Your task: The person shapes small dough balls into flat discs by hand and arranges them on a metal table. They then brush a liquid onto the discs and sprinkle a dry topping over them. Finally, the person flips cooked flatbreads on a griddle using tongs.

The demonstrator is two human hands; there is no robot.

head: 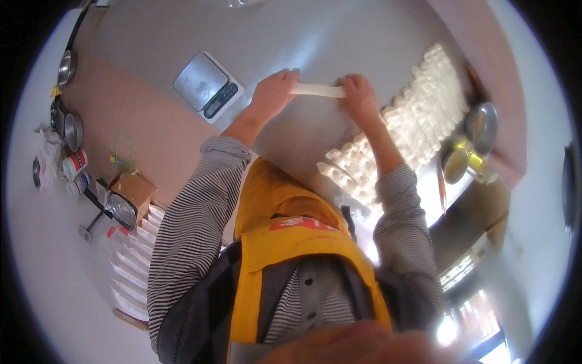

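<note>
A short strip of pale dough (319, 90) spans the gap between my two hands above the grey worktop (282, 132). Its left end is gripped by my left hand (276, 91), its right end by my right hand (359, 98). Just left of my left hand sits a white digital kitchen scale (202, 82) with a bare metal plate. Many pale dough pieces (418, 113) lie in close rows to the right, partly behind my right forearm. What the fingers cover of the strip is hidden.
Metal bowls (483, 127) and a yellow-handled container (456, 166) stand at the right edge. On the left are a steel bowl (72, 131), lidded tubs (75, 164), a cardboard box (132, 191) and a stack of white packs (136, 268). A green cord loop (124, 150) lies on the reddish surface.
</note>
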